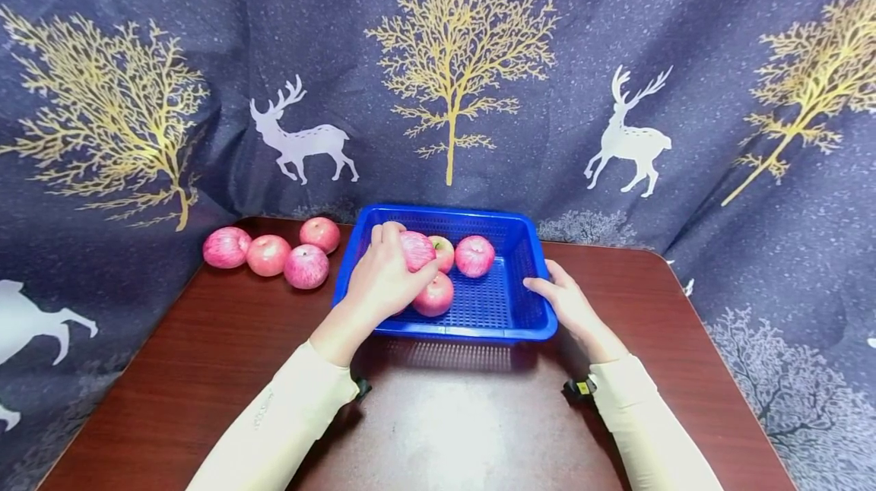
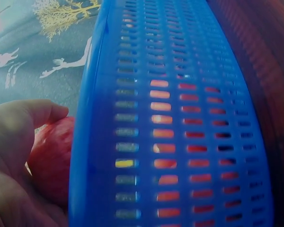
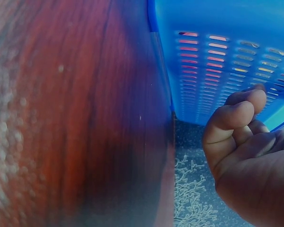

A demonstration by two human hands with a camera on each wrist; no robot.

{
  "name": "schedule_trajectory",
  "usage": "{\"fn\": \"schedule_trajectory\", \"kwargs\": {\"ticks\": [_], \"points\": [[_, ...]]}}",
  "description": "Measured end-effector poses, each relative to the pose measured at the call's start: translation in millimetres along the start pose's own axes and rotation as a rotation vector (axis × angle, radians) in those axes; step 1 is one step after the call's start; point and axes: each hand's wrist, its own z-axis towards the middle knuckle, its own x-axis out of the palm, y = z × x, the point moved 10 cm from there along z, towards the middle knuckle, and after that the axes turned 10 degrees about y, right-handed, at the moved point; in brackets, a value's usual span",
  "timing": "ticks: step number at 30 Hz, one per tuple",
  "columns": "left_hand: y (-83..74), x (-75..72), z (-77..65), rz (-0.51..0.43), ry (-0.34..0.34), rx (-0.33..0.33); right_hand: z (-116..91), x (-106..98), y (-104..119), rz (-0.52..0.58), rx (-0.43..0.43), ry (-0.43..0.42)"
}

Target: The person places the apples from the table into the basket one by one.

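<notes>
My left hand reaches over the left side of a blue plastic basket and grips a red apple. From the left wrist, that apple shows beside the basket's rim, between thumb and fingers. Other apples lie inside: one at the right, one nearer the front, and a yellowish-red one partly behind the held apple. The left hand hides some of the basket's left end. At the right end, my right hand holds the rim, thumb over the inner side, fingers curled against the outer wall.
Several more apples lie grouped on the brown wooden table, left of the basket. A dark cloth backdrop with printed deer and trees hangs right behind the table's back edge.
</notes>
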Motion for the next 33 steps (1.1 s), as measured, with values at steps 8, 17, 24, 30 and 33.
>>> {"fn": "schedule_trajectory", "kwargs": {"ticks": [8, 17, 24, 30, 33], "points": [[-18.1, 17.3, 6.6, 0.048, 0.067, 0.068, 0, 1, 0, -0.005, -0.004, -0.005], [-38.1, 27.3, 11.7, 0.100, 0.124, 0.147, 1, -1, 0, 0.009, 0.005, -0.002], [-57.5, 31.9, 17.4, 0.180, 0.176, 0.212, 2, 0, 1, 0.002, -0.015, -0.013], [-69.2, 41.1, 23.5, 0.258, 0.252, 0.228, 3, 0, 0, -0.005, -0.012, -0.007], [-74.2, 49.5, 26.2, 0.295, 0.296, 0.250, 3, -2, -3, -0.014, 0.001, -0.011]]}}
